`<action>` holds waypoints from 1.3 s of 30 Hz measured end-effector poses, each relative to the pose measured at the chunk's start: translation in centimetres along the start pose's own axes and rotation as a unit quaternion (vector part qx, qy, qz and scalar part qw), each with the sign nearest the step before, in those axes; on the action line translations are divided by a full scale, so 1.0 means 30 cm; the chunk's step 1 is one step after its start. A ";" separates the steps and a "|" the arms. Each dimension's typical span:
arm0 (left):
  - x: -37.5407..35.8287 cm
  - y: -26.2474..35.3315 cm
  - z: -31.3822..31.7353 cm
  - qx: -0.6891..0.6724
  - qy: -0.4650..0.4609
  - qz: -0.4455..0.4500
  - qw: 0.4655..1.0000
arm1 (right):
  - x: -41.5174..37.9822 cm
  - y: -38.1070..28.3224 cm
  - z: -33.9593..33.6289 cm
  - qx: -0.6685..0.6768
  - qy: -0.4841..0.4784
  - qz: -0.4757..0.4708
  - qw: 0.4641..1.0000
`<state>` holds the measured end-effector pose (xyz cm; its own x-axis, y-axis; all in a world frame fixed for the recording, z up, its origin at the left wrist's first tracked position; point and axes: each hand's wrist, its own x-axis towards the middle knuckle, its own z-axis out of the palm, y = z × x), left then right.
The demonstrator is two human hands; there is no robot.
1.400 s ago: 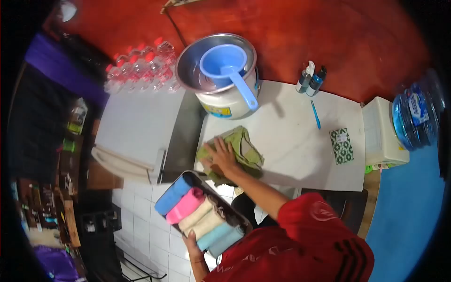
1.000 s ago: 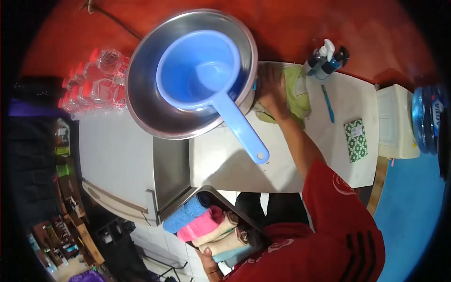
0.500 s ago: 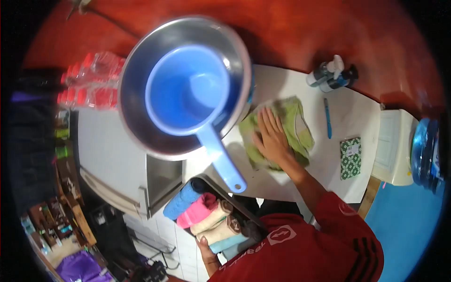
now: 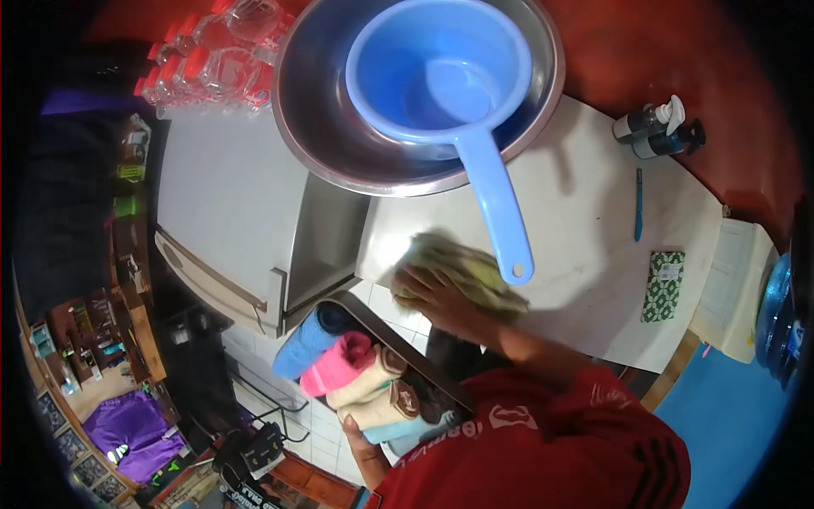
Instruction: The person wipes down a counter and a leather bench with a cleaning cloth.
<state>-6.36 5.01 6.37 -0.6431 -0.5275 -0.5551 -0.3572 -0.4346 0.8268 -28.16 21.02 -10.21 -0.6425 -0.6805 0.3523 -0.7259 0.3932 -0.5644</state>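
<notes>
The right hand (image 4: 432,293) lies flat and open, palm down, pressing a green cloth (image 4: 462,273) onto the white worktop (image 4: 585,246) at its near left corner, close to the front edge; the fingers are spread over the cloth rather than closed round it, and the cloth is blurred, so its folds cannot be read. The left hand (image 4: 363,445) is low at the near side, below the worktop's front edge, gripping the near end of a metal tray (image 4: 398,327) from beneath, thumb over the rim. The tray carries rolled towels (image 4: 352,369) side by side: blue, pink, cream, brown and pale blue. At the far left of the worktop a large steel basin (image 4: 339,144) holds a blue plastic dipper (image 4: 441,76), whose handle reaches toward the cloth and ends just beside it. Toward the far right corner stand two small bottles (image 4: 657,127); a blue pen (image 4: 638,204) and a green patterned packet (image 4: 663,284) lie near the right edge. As a judgement: wiping is under way at the near left corner; the surface shows no clear wet or dirty marks, so how much has been covered cannot be told, and the objects at the right remain in place.
</notes>
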 end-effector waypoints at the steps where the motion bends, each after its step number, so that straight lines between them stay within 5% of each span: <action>1: -0.006 0.033 0.015 -0.011 0.023 -0.001 1.000 | 0.082 0.053 0.029 0.058 -0.039 -0.061 0.996; 3: -0.046 0.028 -0.032 -0.005 0.006 0.009 1.000 | 0.276 0.146 0.022 0.068 -0.167 -0.097 0.979; 4: -0.075 0.015 -0.077 -0.012 0.039 -0.003 0.999 | 0.298 0.178 0.050 -0.045 0.019 -0.117 0.992; 5: -0.092 0.005 -0.102 -0.022 0.068 -0.015 0.997 | 0.369 0.179 0.028 0.207 -0.046 0.141 0.967; 7: -0.094 0.030 -0.063 0.017 0.070 -0.026 0.997 | 0.299 0.176 0.028 -0.050 0.107 0.061 0.991; 8: -0.085 0.012 -0.083 0.006 0.011 -0.009 1.000 | 0.195 0.174 0.094 -0.028 0.052 0.078 0.995; 9: -0.062 -0.037 -0.173 -0.008 -0.005 0.017 1.000 | 0.145 0.115 -0.071 -0.020 -0.104 0.096 0.990; 11: -0.035 -0.087 -0.270 -0.019 -0.030 0.038 0.999 | -0.100 0.170 -0.128 0.113 -0.003 0.223 0.968; 12: -0.022 -0.078 -0.250 -0.015 -0.032 0.028 0.999 | -0.095 0.157 -0.333 -0.069 -0.034 0.283 0.956; 14: -0.017 -0.058 -0.224 -0.001 -0.039 0.010 0.999 | -0.090 0.384 -0.378 -0.238 0.064 0.323 0.914; 17: -0.009 -0.038 -0.203 0.011 -0.056 -0.004 0.998 | 0.087 0.642 -0.468 -0.301 0.139 0.359 0.872; 18: -0.013 -0.037 -0.201 0.014 -0.055 -0.010 0.998 | 0.124 0.660 -0.453 -0.322 0.052 0.413 0.850; 20: -0.008 -0.028 -0.199 0.021 -0.058 -0.019 0.998 | 0.071 0.573 -0.341 -0.244 0.067 0.388 0.886; 22: 0.009 -0.026 -0.174 0.026 -0.068 -0.027 0.997 | -0.106 0.287 -0.267 -0.146 0.076 0.216 0.962; 23: 0.024 -0.019 -0.158 0.036 -0.072 -0.030 0.996 | -0.176 0.192 -0.302 -0.130 -0.018 0.137 0.982; 26: 0.031 0.001 -0.126 0.052 -0.085 -0.043 0.994 | -0.145 0.476 -0.437 -0.158 0.061 0.228 0.959; 27: 0.020 0.008 -0.121 0.053 -0.091 -0.051 0.993 | -0.117 0.650 -0.450 -0.209 0.167 0.263 0.927; 29: 0.025 0.007 -0.080 0.062 -0.094 -0.057 0.992 | 0.004 0.850 -0.589 -0.324 0.108 0.315 0.885; 32: 0.094 -0.002 0.044 0.162 -0.039 -0.031 0.986 | -0.086 0.652 -0.513 -0.257 0.185 0.339 0.886; 33: 0.116 0.023 0.167 0.211 -0.054 -0.040 0.975 | -0.166 0.532 -0.452 -0.275 0.071 0.352 0.892; 35: 0.206 -0.018 0.275 0.243 -0.127 -0.014 0.962 | -0.364 0.250 -0.458 -0.186 -0.008 0.285 0.940; 37: 0.267 -0.014 0.420 0.252 -0.193 -0.077 0.945 | -0.410 0.307 -0.550 -0.122 -0.042 0.296 0.946; 39: 0.331 -0.030 0.508 0.238 -0.255 -0.060 0.935 | -0.336 0.573 -0.607 -0.233 0.101 0.303 0.919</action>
<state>-22.73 11.29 1.51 -0.7750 -0.0269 -0.6314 -0.6307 -0.0300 0.7754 -38.63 45.90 -9.87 -0.9614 -0.1391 0.2374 -0.2161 0.9158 -0.3386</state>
